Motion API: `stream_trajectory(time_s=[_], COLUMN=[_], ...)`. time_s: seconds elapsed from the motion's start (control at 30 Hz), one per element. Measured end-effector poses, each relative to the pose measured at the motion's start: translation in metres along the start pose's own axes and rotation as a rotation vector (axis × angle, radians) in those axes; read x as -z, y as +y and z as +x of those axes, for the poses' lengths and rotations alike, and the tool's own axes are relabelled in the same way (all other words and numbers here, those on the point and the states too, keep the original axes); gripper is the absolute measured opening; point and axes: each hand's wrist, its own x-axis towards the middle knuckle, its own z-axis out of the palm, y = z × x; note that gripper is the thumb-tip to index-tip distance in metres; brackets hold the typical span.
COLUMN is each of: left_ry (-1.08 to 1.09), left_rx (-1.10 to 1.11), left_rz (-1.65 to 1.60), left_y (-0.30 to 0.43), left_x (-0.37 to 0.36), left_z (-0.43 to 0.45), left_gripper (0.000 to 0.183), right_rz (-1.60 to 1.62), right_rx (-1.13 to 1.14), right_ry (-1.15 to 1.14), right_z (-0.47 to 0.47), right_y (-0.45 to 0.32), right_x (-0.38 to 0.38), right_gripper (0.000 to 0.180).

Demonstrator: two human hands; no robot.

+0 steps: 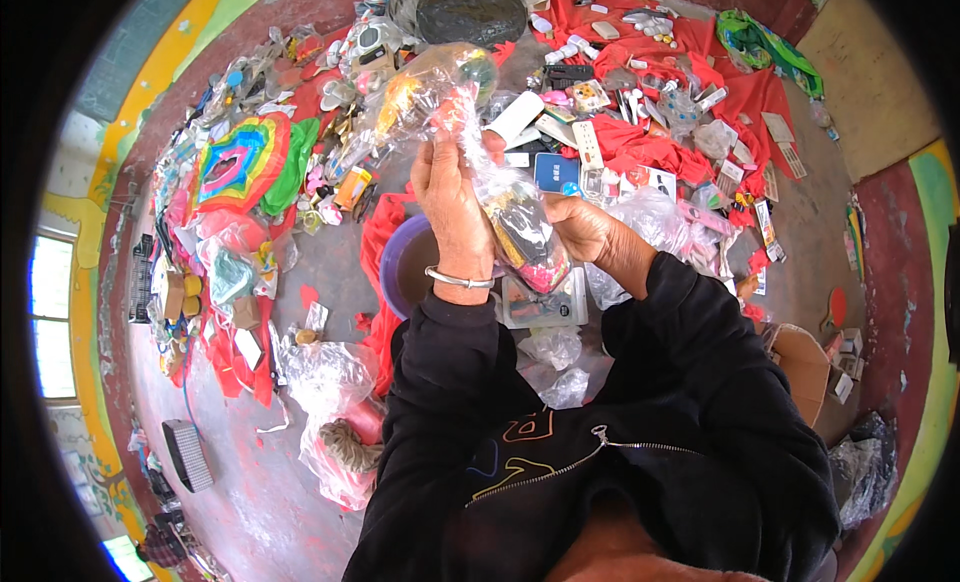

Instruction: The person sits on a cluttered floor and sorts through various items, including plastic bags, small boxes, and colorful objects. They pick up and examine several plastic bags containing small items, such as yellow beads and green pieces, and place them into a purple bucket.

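Note:
A transparent plastic bag (pixel 517 214) is stretched between my two hands. Its lower part bulges with something black, yellow and pink, whose kind the film's glare hides. My left hand (pixel 444 184), with a silver bangle at the wrist, grips the twisted middle of the bag. Above it the loose upper part of the film (pixel 435 79) fans out, with orange and red patches showing. The fingers of my right hand (pixel 589 226) pinch the side of the filled part. Below the bag are a purple basin (pixel 390 271) and a transparent plastic box (pixel 544 312).
Red cloth (pixel 667 151) lies under many small goods on the floor. To the left are a rainbow-striped item (pixel 244 162) and a black-and-white basket (pixel 187 456). A dark round tub (pixel 472 16) stands at the far side. An opened cardboard box (pixel 799 364) sits at the right.

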Motion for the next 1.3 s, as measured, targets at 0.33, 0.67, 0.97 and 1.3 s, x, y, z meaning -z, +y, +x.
stream_trajectory(time_s=[0.33, 0.67, 0.97, 1.3], left_ry=[0.13, -0.115, -0.291, -0.252], left_rx=[-0.106, 0.048, 0.147, 0.061], left_rz=[-0.054, -0.086, -0.033, 0.276], left_y=[-0.021, -0.02, -0.012, -0.015], left_x=[0.015, 0.021, 0.014, 0.015], left_z=[0.02, 0.021, 0.012, 0.011], left_gripper=[0.024, 0.034, 0.027, 0.029], right_rz=[-1.124, -0.678, 0.113, -0.957], right_rx=[0.414, 0.293, 0.07, 0.047], right_ry=[0.068, 0.054, 0.034, 0.237], right_z=[-0.004, -0.01, -0.013, -0.023], right_y=[-0.017, -0.036, -0.003, -0.051], right_x=[-0.042, -0.02, 0.022, -0.005], right_gripper=[0.077, 0.057, 0.03, 0.041])
